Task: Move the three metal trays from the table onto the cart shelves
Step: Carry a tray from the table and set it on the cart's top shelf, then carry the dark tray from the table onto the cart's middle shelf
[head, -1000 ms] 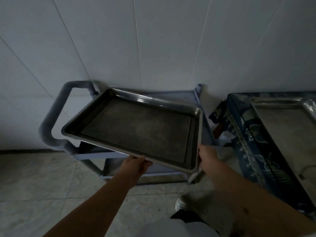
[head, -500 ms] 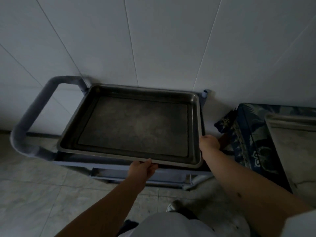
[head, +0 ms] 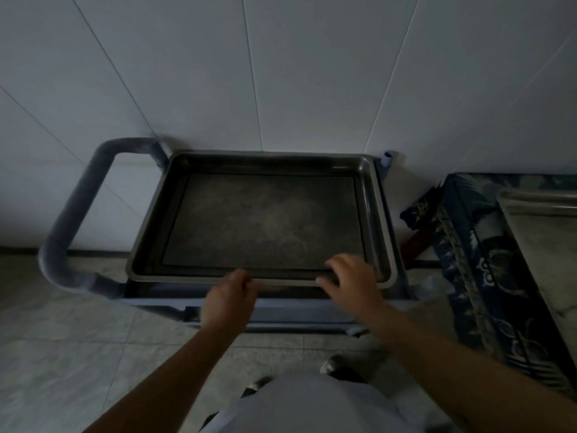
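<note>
Metal tray (head: pixel 262 220) sits flat on the top shelf of the blue-grey cart (head: pixel 312 310), filling most of it, long side left to right, dull dark base, rim catching a little light. Cart is against the white panelled wall (head: pixel 281 73), its tubular handle (head: pixel 75 220) sticking out at the left end.

Left hand (head: pixel 229 300) at the tray's near rim, left of middle – fingers curled loosely, at the rim's edge or just short of it; can't tell if it has any real hold. Right hand (head: pixel 351 281) over the near right corner, fingers spread and draped on the rim, palm down, not clamped on anything.

Right of the cart, well apart from it – table with blue patterned cloth (head: pixel 487 270); a second metal tray (head: pixel 543 232) lies on it, cut off by the frame edge. Tiled floor (head: pixel 62 354) below. The person's pale clothing and a shoe show at the bottom edge.
</note>
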Demonstrator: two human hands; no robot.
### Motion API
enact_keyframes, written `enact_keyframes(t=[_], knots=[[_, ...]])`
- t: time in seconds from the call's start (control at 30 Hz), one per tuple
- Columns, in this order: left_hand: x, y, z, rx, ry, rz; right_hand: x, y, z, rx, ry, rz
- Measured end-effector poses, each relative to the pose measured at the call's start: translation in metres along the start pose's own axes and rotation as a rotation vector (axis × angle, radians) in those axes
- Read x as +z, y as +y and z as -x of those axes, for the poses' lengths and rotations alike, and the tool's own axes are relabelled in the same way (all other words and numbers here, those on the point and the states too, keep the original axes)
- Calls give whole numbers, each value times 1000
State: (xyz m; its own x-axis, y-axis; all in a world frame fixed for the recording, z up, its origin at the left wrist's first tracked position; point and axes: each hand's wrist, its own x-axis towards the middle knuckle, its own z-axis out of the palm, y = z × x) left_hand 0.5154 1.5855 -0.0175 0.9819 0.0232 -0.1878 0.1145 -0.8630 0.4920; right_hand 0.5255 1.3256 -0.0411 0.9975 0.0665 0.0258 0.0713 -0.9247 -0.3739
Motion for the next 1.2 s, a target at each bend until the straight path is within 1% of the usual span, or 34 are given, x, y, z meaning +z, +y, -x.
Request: enact_keyframes(t=[0.03, 0.07, 0.1, 0.17, 0.23, 0.33, 0.4, 0.47, 0.5, 0.57, 0.6, 0.67, 0.73, 0.8, 0.83, 0.9, 0.97, 1.07, 1.2], knots=[[-11, -22, -4, 115, 90, -124, 11, -12, 7, -58, -48, 25], [-20, -44, -10, 192, 102, -229, 19, -21, 10, -71, -66, 32], [-28, -62, -19, 243, 56, -312, 23, -28, 10, -38, -68, 12], [-37, -85, -38, 301, -84, -408, 26, -34, 6, 60, -68, -43], [-39, -91, -57, 365, -148, -410, 25, -36, 1, 87, -86, -21], [-35, -78, -78, 379, -195, -312, 19, -37, -2, 78, -122, 94], [-28, -76, -89, 461, -348, -242, 22, -43, 1, 152, -132, 125], [-23, -73, -87, 482, -428, -224, 21, -43, 1, 151, -100, 115], [-21, -75, -87, 510, -413, -226, 21, -43, 1, 164, -102, 119], [-17, -81, -86, 568, -325, -257, 22, -48, 1, 188, -111, 108], [-15, -82, -85, 571, -283, -279, 21, -50, 2, 197, -118, 98], [-13, -80, -78, 510, -224, -329, 19, -53, 8, 235, -117, 68], [-10, -73, -70, 459, -197, -361, 16, -60, 23, 290, -65, 2], [-6, -57, -57, 485, -204, -389, 13, -65, 55, 352, -2, -72], [-4, -44, -48, 542, -206, -391, 10, -66, 77, 363, 32, -84], [4, -6, -24, 718, -248, -364, 2, -62, 128, 377, 90, -48], [21, 44, 9, 927, -324, -331, -9, -49, 188, 491, 141, 7], [60, 126, 76, 1199, -436, -321, -28, -29, 296, 825, 100, 83], [114, 212, 195, 1558, -535, -375, -53, -24, 458, 1252, 282, 31]])
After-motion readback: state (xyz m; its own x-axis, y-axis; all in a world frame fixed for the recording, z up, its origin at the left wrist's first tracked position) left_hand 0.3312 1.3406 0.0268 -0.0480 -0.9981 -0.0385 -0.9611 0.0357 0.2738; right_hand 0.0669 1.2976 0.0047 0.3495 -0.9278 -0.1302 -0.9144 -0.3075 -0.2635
